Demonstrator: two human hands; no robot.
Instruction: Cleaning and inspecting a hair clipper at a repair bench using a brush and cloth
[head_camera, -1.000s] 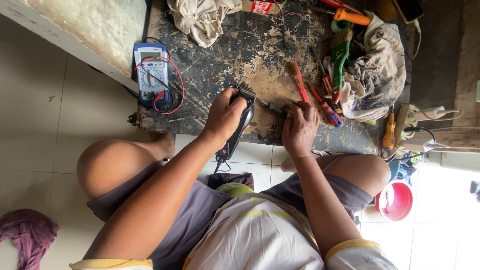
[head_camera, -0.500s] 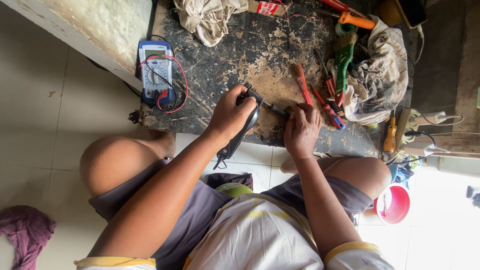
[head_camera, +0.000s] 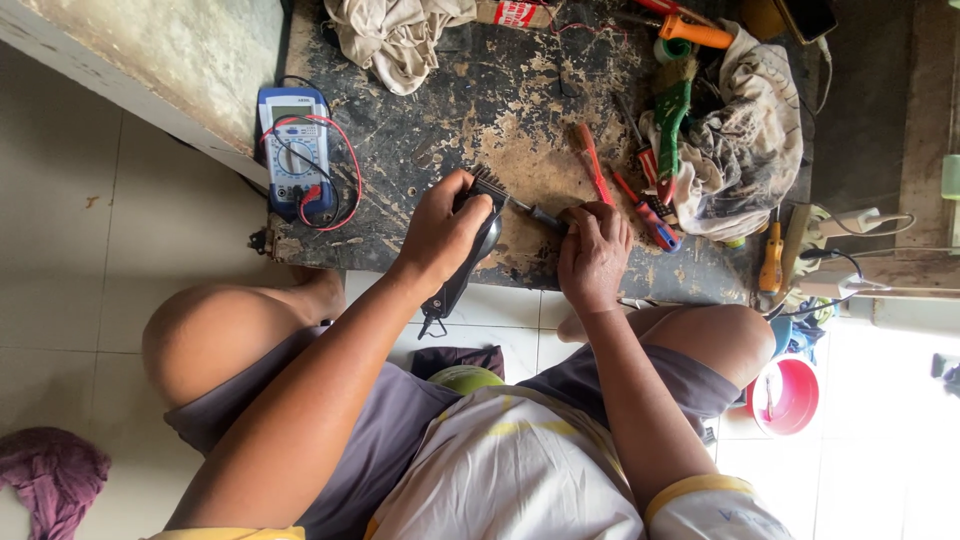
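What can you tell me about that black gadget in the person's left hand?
The black hair clipper looks like glossy plastic, long and tapering, with a toothed metal blade at its far end. It lies slanted across the near edge of the worn workbench, tail end hanging off. The left hand grips its body; the right hand holds a screwdriver tip against the blade end.

We are seeing a workbench (head_camera: 520, 110) whose dark top is looking rough, its coating flaking to bare, wood-like patches. We are noticing the hair clipper (head_camera: 470, 255) showing glossy black plastic with a toothed metal blade, the left hand (head_camera: 440, 235) wrapping it. The right hand (head_camera: 592, 250) is gripping a screwdriver (head_camera: 540, 214) with a shiny metal shaft. The multimeter (head_camera: 295, 150) is looking like smooth blue plastic. The rag (head_camera: 745, 140) is showing as crumpled, stained cloth. The floor tiles (head_camera: 110, 260) are gleaming faintly, smooth.
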